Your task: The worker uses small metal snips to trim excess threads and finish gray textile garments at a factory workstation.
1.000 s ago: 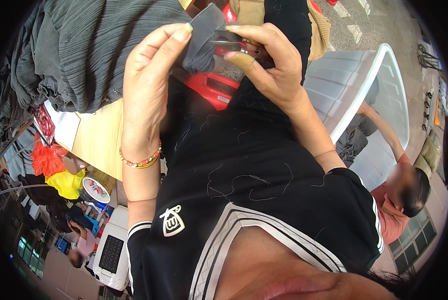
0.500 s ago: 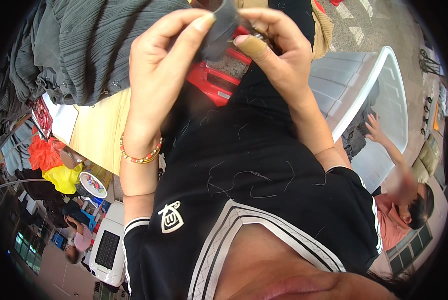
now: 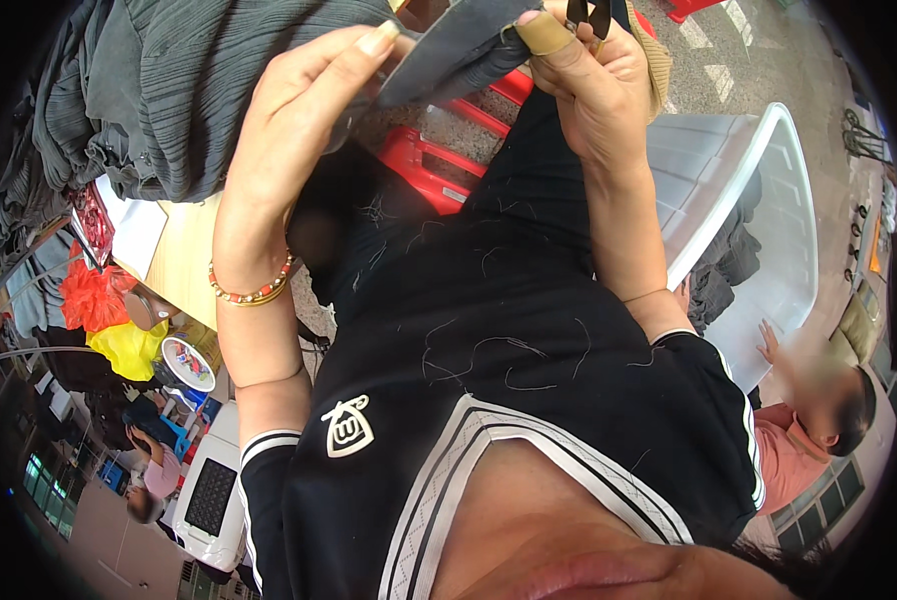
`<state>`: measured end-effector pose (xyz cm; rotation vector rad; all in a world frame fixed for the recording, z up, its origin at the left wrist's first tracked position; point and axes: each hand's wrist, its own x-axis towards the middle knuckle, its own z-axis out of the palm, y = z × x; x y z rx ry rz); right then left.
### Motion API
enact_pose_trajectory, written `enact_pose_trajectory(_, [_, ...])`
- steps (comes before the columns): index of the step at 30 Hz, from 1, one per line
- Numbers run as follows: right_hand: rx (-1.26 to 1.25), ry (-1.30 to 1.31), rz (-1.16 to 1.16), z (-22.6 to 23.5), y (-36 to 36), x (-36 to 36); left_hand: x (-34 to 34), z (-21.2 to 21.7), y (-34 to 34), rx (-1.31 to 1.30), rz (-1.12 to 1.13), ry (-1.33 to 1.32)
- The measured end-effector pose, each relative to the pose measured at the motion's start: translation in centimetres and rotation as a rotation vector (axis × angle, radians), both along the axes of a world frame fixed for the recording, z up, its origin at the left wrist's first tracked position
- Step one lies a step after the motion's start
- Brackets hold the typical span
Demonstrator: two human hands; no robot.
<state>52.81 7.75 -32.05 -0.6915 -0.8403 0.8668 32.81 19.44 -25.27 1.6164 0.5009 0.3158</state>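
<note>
One cloth (image 3: 459, 50) runs between the left hand (image 3: 294, 125) and right hand (image 3: 604, 95), both pinching it. The right also holds black snips (image 3: 599, 20).

A white sheet (image 3: 137, 235) lies on the pale wooden surface (image 3: 187, 240) at left. Nearby, a red bag (image 3: 94, 288) and a yellow bag (image 3: 127, 352) sit near a round white tub (image 3: 189, 363). A translucent bin (image 3: 709, 150) is at right. 2 other people (image 3: 794, 445) in pink tops appear, 1 on each side.

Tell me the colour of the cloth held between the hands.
The cloth is dark grey; it shows best in the head view.
</note>
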Motion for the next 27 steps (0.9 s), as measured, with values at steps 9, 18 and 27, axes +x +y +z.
enact_pose_trajectory(9, [-0.043,-0.022,-0.024,0.6,0.5,-0.7,-0.7,-1.4,-1.5,-0.123,-0.015,0.047])
enact_pose_trajectory(18, [-0.362,-0.198,-0.16,1.8,-0.8,-2.6,-2.0,-1.6,-2.0,-0.362,0.215,-0.176])
enact_pose_trajectory(27, [-0.019,-0.437,-0.097,0.5,-0.4,-1.8,-1.5,-1.6,-2.5,-0.428,0.249,-0.051])
